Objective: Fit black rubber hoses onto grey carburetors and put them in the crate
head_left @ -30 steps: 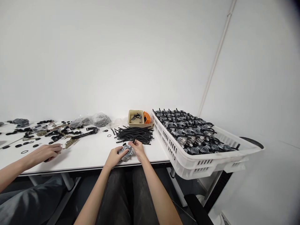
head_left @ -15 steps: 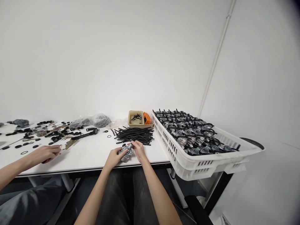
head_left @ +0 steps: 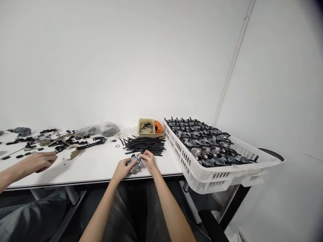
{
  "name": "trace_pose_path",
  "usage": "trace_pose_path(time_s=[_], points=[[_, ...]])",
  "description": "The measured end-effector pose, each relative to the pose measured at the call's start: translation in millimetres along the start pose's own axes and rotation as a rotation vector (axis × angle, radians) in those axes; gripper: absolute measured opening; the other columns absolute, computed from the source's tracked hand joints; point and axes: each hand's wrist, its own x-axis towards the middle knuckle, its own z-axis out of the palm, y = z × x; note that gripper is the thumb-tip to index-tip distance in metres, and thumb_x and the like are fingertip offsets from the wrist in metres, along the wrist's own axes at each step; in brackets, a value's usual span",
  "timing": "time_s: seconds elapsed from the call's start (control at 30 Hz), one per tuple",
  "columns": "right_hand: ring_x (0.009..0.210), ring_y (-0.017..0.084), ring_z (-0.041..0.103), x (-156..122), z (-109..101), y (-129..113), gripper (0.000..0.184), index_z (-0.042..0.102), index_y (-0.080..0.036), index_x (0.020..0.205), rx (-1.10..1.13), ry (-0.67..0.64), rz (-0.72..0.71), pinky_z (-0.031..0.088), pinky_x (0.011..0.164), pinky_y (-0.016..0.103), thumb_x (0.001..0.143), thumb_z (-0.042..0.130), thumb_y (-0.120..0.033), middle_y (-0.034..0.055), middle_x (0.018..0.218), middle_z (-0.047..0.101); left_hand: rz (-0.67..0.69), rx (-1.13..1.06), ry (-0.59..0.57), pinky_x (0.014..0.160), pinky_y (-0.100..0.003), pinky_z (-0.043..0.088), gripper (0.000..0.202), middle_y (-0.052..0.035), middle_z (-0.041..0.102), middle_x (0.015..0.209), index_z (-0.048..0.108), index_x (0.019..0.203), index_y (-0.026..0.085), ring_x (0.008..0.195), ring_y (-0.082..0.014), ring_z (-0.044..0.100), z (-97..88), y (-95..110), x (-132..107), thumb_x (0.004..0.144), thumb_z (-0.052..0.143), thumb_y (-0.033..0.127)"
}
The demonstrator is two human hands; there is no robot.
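On the white table, near its front edge, the left hand curls its fingers round a grey metal part. The right hand pinches the part's right side. Both hands' fingers hide much of the part, and its detail is too small to make out.

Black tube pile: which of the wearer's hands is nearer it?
Right. The right hand sits just before the black tube pile; the left hand, gripping the grey part, is farther left.

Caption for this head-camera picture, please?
Left hand and right hand hold a grey part at the table, beside black tubes and a white crate.
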Motion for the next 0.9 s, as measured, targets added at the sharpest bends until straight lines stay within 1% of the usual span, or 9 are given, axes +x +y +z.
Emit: trace_pose_path(time_s=[0.17, 0.3, 0.4, 0.67, 0.9], points=[[0.07, 0.018, 0.062, 0.2, 0.7, 0.9, 0.023, 0.05, -0.02, 0.059, 0.001, 0.032, 0.02, 0.041, 0.07, 0.029, 0.059, 0.072, -0.023, -0.0003, 0.064, 0.065, 0.004, 0.006, 0.002, 0.054, -0.024, 0.037, 0.048, -0.0019, 0.061, 0.056, 0.068, 0.069, 0.013, 0.059, -0.0171, 0.052, -1.4, 1.8, -0.7, 0.072, 0.051, 0.058], [0.073, 0.017, 0.062, 0.4, -0.1, 1.3, 0.017, 0.062, -0.018, 0.07, -0.036, 0.017, 0.003, 0.042, 0.073, 0.028, 0.061, 0.073, -0.026, 0.0027, 0.072, 0.068, 0.01, 0.026, -0.016, 0.057, -0.024, 0.037, 0.047, -0.002, 0.062, 0.059, 0.067, 0.069, 0.013, 0.06, -0.017, 0.052, -1.5, 0.7, -0.6, 0.074, 0.051, 0.057], [0.075, 0.018, 0.062, 1.1, -1.2, 2.6, 0.021, 0.068, -0.017, 0.079, -0.06, 0.007, 0.003, 0.043, 0.074, 0.028, 0.062, 0.074, -0.028, 0.0038, 0.076, 0.069, 0.007, 0.045, -0.037, 0.059, -0.025, 0.037, 0.048, -0.0023, 0.063, 0.062, 0.066, 0.072, 0.013, 0.062, -0.017, 0.052, -1.0, -1.3, 0.1, 0.076, 0.049, 0.057], [0.076, 0.019, 0.063, 3.5, -3.0, 7.0, 0.032, 0.071, -0.017, 0.088, -0.111, 0.034, 0.032, 0.044, 0.073, 0.029, 0.061, 0.075, -0.034, 0.0051, 0.077, 0.071, -0.001, 0.064, -0.036, 0.059, -0.025, 0.036, 0.049, -0.0017, 0.062, 0.062, 0.065, 0.071, 0.013, 0.061, -0.0164, 0.051, -0.1, -4.0, 0.6, 0.076, 0.048, 0.059], [0.077, 0.02, 0.062, 4.5, -3.1, 8.5, 0.034, 0.073, -0.018, 0.088, -0.148, 0.043, 0.03, 0.045, 0.074, 0.031, 0.06, 0.075, -0.039, 0.0053, 0.078, 0.071, 0.015, 0.07, -0.037, 0.059, -0.025, 0.036, 0.048, -0.0018, 0.062, 0.062, 0.064, 0.07, 0.013, 0.06, -0.0159, 0.05, -0.5, -1.9, -0.4, 0.077, 0.048, 0.057]])
